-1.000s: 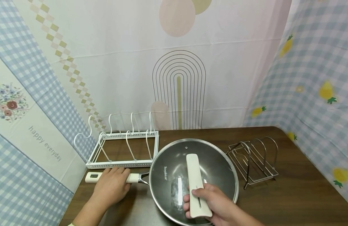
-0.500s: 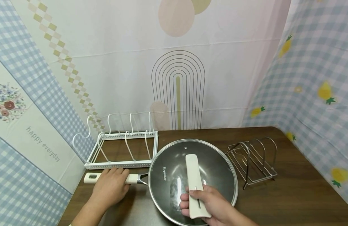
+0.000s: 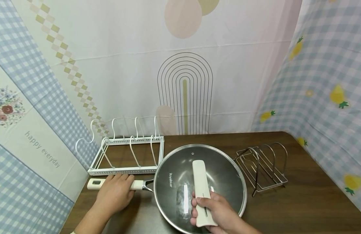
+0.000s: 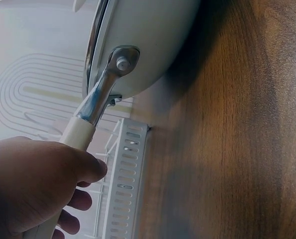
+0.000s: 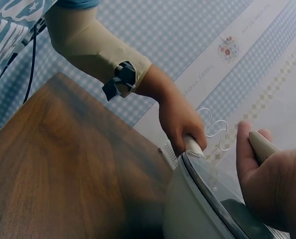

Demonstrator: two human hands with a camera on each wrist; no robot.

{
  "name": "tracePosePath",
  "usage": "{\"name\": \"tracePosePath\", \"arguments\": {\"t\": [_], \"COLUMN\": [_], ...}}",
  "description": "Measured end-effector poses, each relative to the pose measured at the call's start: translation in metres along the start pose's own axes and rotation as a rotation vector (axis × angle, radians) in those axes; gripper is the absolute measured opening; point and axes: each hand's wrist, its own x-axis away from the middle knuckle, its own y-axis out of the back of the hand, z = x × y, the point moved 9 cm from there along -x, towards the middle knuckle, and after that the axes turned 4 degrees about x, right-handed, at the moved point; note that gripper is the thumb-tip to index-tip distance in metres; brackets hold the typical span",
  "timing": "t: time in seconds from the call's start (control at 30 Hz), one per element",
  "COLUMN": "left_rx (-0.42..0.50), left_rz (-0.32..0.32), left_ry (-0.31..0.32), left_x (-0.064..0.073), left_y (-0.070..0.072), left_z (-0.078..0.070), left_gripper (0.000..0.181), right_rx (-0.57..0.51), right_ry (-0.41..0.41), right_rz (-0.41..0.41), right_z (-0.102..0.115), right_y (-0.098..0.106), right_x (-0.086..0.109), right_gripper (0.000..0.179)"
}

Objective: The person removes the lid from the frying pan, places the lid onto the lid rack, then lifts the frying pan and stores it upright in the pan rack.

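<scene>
A wok (image 4: 160,42) with a pale outer wall stands on the table, covered by a glass lid (image 3: 176,162) with a metal rim. My left hand (image 3: 114,193) grips the wok's cream handle (image 3: 137,185), which points left; the left wrist view shows the fingers wrapped around it. Across the lid lies a long cream lid handle (image 3: 199,177). My right hand (image 3: 221,209) holds its near end, thumb on top and fingers curled underneath. The lid sits on the wok's rim, and its near edge runs out of the head view.
Behind the left hand stands a white rack (image 3: 125,170) with several curved dividers. A small metal wire rack (image 3: 269,187) is close to the lid's right side. Both rest on the brown wooden table (image 3: 309,201), with patterned cloth (image 3: 133,81) hanging behind it.
The fingers of my right hand reached out a little further under the lid handle half a second ago and are now drawn in again. Left hand, wok and lid stay in place.
</scene>
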Motion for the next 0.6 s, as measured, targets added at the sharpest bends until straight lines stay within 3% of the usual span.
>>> {"name": "tracePosePath", "arguments": {"t": [0.17, 0.6], "left_rx": [-0.004, -0.003], "left_rz": [-0.022, -0.038], "left_ry": [-0.018, -0.008], "left_x": [0.0003, 0.0019], "left_y": [0.0015, 0.0007], "left_z": [-0.0014, -0.0001], "left_gripper": [0.031, 0.030], "right_rx": [-0.012, 0.118], "right_ry": [0.004, 0.034], "right_rz": [-0.008, -0.137], "right_z": [-0.0011, -0.0014], "right_y": [-0.0004, 0.0063], "right_x": [-0.0011, -0.0038], "right_gripper": [0.019, 0.029]}}
